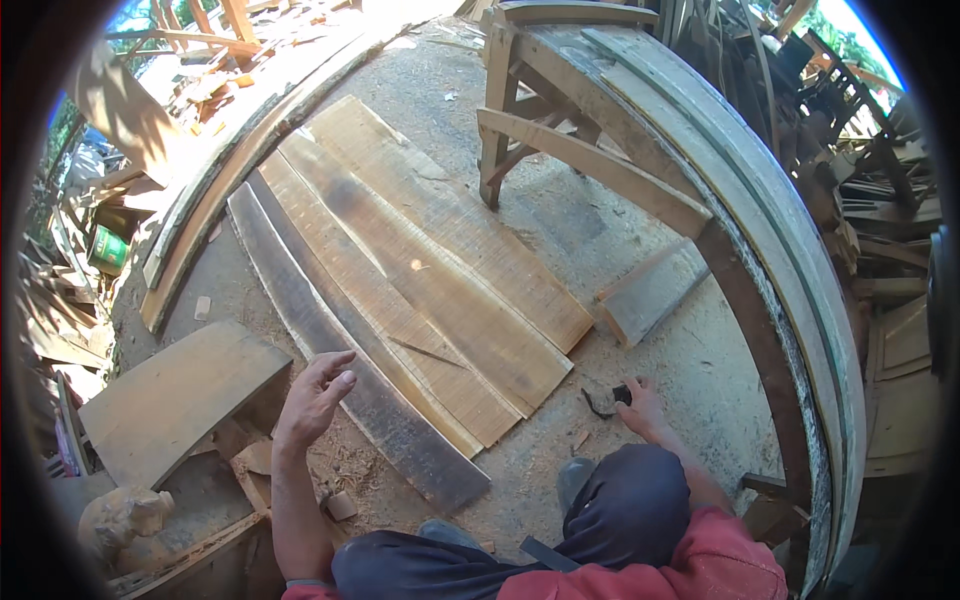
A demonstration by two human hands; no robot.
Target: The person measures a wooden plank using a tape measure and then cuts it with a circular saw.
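The person crouched on the sawdust-strewn floor (pixel 640 240), knees drawn up, with a run of long planks (pixel 420 290) laid side by side in front of them. The planks ran lengthwise away from the person, slanting up and to the left, their near ends cut off just ahead of the knees.

The right hand (pixel 640 405) was down at floor level, its grip closing around a small dark object (pixel 620 393) that lay on the ground just off the right-hand corner of the plank ends; I could not tell whether the fingers had truly clamped on it or only rested upon it. A thin dark strip (pixel 596 405) curled on the floor touching or just beside it.

The left hand (pixel 315 390) was lifted in the air, fingers loosely spread and holding nothing, hovering above the near end of the darkest, outermost plank (pixel 340 350). So the small object sat on the right side, well apart from the left hand, with the whole width of the planks between the two. A thick wooden slab (pixel 175 395) lay further left, and a heavy timber bench (pixel 600 150) stood beyond.
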